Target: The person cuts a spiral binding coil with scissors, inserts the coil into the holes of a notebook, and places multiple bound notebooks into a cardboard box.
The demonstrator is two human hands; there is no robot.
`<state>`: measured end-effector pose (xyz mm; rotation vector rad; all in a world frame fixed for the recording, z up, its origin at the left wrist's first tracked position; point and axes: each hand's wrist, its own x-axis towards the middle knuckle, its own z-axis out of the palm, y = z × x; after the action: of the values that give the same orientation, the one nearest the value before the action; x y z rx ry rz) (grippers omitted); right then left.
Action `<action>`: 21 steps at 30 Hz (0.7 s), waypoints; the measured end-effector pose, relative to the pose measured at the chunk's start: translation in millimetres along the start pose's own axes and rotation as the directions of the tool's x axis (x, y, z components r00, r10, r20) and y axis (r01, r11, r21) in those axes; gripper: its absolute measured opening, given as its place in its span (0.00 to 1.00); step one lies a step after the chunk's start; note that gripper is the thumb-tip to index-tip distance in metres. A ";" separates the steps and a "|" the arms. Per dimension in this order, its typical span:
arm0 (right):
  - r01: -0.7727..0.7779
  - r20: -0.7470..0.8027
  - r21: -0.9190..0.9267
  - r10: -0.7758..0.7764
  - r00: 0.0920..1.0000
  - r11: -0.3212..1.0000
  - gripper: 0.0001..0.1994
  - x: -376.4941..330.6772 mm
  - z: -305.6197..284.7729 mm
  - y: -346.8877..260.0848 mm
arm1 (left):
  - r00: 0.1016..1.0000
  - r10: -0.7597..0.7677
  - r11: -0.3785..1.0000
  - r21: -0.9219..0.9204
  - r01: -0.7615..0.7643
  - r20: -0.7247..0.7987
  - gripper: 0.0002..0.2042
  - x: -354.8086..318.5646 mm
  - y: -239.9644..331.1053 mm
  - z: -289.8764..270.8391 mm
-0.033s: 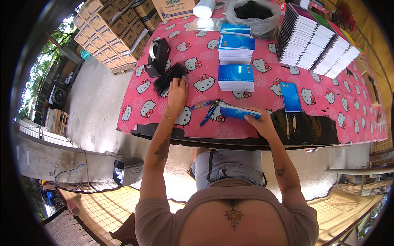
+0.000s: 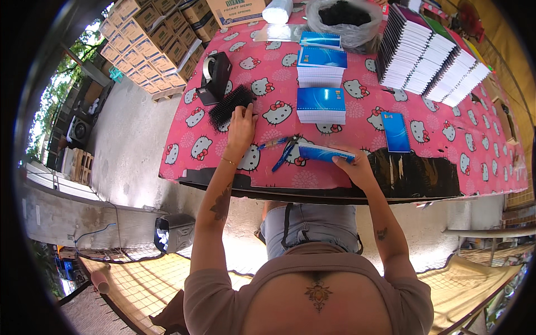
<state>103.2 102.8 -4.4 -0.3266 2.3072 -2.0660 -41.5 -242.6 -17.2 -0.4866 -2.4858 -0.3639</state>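
My left hand [image 2: 241,127] reaches forward, and its fingers pinch the near end of a bundle of black binding combs [image 2: 229,105] lying on the pink cartoon-cat tablecloth [image 2: 357,120]. My right hand [image 2: 353,166] holds a thin blue notepad [image 2: 322,153] by its right end, just above the table's front edge. A pair of blue-handled pliers [image 2: 285,152] and a pen [image 2: 272,144] lie between my two hands.
Stacks of blue notepads [image 2: 320,105] run up the middle, with a single blue pad [image 2: 396,132] to the right. There is a black tape dispenser [image 2: 215,77] at the left, rows of notebooks [image 2: 430,56] at the back right and a black-filled bag [image 2: 341,19] behind. Cardboard boxes [image 2: 151,39] stand off the table to the left.
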 end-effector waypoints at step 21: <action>0.082 0.030 0.010 -0.082 0.996 0.997 0.15 -3.3 0.5 3.6 | 0.997 -0.049 0.759 -0.646 0.078 0.064 0.12 -50.0 135.9 -68.4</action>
<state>106.0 103.2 -8.4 -0.4569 2.3046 -2.0911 86.8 -158.3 28.4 -0.6817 -2.3649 -1.2840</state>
